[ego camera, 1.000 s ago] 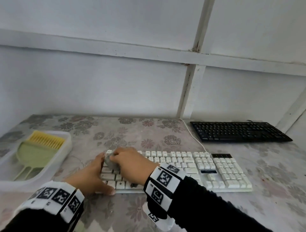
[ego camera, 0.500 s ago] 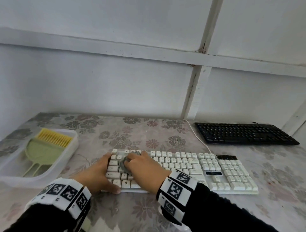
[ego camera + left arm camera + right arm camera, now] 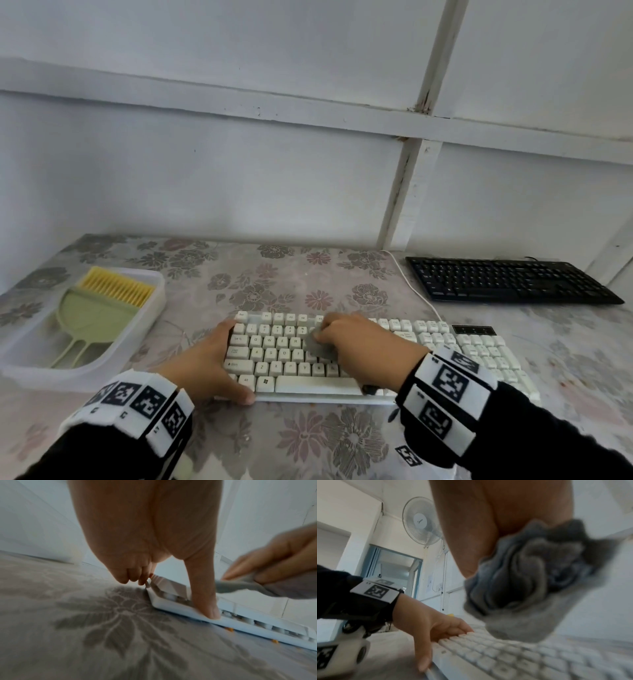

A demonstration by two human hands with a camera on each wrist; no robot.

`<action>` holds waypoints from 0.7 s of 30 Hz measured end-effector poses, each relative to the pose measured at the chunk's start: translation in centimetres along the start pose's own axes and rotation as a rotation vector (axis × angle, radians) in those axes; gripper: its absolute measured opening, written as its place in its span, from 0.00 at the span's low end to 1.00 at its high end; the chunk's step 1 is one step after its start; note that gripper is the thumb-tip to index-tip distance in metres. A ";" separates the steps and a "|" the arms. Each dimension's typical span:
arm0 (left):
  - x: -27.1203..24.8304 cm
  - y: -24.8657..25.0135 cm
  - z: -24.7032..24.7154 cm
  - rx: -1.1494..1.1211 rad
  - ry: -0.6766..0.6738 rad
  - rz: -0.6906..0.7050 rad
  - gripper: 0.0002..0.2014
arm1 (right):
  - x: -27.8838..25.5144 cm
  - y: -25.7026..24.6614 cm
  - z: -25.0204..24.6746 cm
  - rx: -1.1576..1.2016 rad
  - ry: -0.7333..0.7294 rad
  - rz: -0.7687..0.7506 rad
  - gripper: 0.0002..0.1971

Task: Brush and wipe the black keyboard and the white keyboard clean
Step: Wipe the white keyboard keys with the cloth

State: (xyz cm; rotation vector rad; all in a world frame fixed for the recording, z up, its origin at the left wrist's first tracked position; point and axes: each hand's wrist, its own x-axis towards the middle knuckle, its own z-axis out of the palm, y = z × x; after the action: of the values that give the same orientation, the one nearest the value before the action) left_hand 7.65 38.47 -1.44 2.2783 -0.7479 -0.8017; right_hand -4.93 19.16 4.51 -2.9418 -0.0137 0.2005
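Tabletop: flat surface under a grey cloth with a faded flower print point(image 3: 301, 274), running back to a pale panelled wall.
White keyboard: full-size ivory plastic keyboard point(image 3: 479, 356) lying along the near edge of the tabletop, about the middle; its white cable runs toward the back edge.
Black keyboard: slim black plastic keyboard point(image 3: 507, 282) at the back right corner, well apart from both hands.
Tray: shallow translucent plastic tray point(image 3: 20, 363) at the left edge.
Dustpan and brush: pale green plastic dustpan point(image 3: 92, 315) with a yellow-bristled brush point(image 3: 116, 286) lying in the tray.
Left hand: left hand point(image 3: 209, 363) clamps the left end of the white keyboard, thumb pressed on the front edge, the other fingers curled at the far left corner.
Right hand: right hand point(image 3: 363, 342) sits over the letter keys, fingers bunched round the cloth.
Cloth: crumpled grey cleaning cloth point(image 3: 530, 582) gripped in the right hand, its lower folds touching the keys.
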 end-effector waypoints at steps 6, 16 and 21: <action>-0.1 0.3 -0.1 -0.011 0.008 0.010 0.57 | 4.6 -6.0 0.7 0.012 0.024 -0.161 0.14; -0.1 0.2 0.0 0.023 0.026 0.006 0.59 | 4.0 -4.4 2.7 -0.118 0.051 -0.105 0.14; -0.3 0.3 -0.1 0.038 0.016 -0.007 0.59 | 0.9 -1.0 2.0 -0.045 0.071 -0.096 0.13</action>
State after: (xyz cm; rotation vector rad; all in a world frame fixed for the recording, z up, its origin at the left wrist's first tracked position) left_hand 7.46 38.53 -1.04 2.3197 -0.7543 -0.7779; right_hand -4.33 20.51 2.62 -2.9823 -0.1501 0.0822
